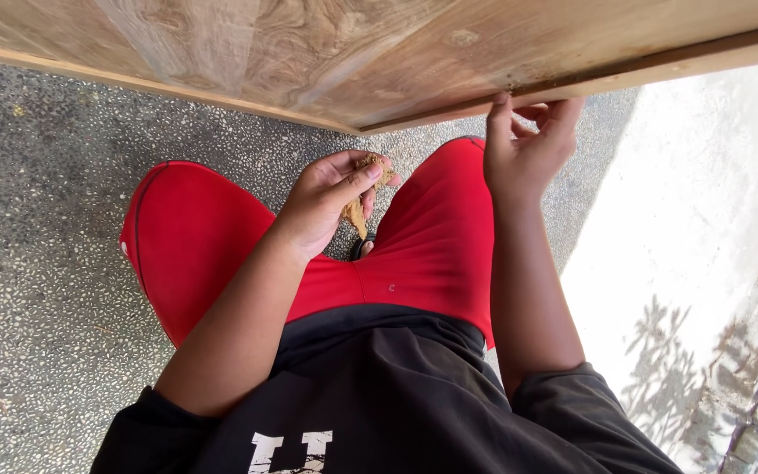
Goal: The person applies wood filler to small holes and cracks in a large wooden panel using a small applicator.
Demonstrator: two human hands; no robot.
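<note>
Left hand [331, 197] is curled shut around a small wad of tan fibrous stuff [359, 211], thumb pressing it against the fingers; a tuft hangs out below the palm. The wad looks light, soft and crumbly, likely to shed bits, so it is best pinched as a bunch rather than by a loose end. The left forearm comes up from the lower left, wrist bent inward, and the hand sits over the gap between the knees.

Right hand [524, 145] is raised to the underside edge of the wooden board [379, 53]. The index fingertip touches the edge where a dark strip runs along it; the other fingers are loosely curled and hold nothing. The right forearm is near vertical. The board looks stiff and heavy, and the edge is the spot to grip.

Below are red shorts [432, 237] and a black shirt [379, 386], with a speckled floor [37, 263] underneath and a pale sunlit patch at right.
</note>
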